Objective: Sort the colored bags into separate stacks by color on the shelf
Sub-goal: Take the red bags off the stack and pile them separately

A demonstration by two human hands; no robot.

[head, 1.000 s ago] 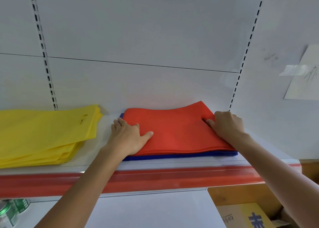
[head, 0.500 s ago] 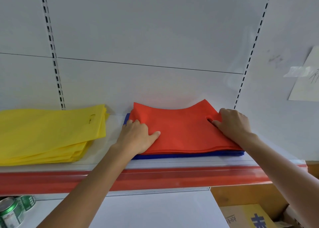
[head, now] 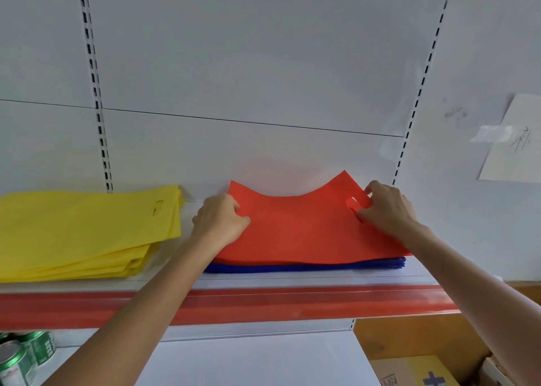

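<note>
You face a white shelf with a red strip along its front edge, and both of your bare arms reach up onto it. In the middle of the shelf lies a stack of red bags, resting directly on top of a thinner stack of blue bags, whose dark edge shows underneath along the front. Your left hand grips the left edge of the top red bag, fingers curled around it near the far corner. Your right hand pinches the right edge of the same bag, thumb and fingers closed just beside the oval handle cutout. Held between your 2 hands, the far edge of that bag stands higher at both corners and dips in the middle. To the left, apart from the red and blue pile, a stack of yellow bags lies flat on the same shelf, its handle cutout facing the right end. Behind everything is a plain white back panel with 2 slotted uprights. A sheet of paper is taped to the wall at the right. Below the shelf, green cans sit at the lower left and a cardboard box at the lower right.
</note>
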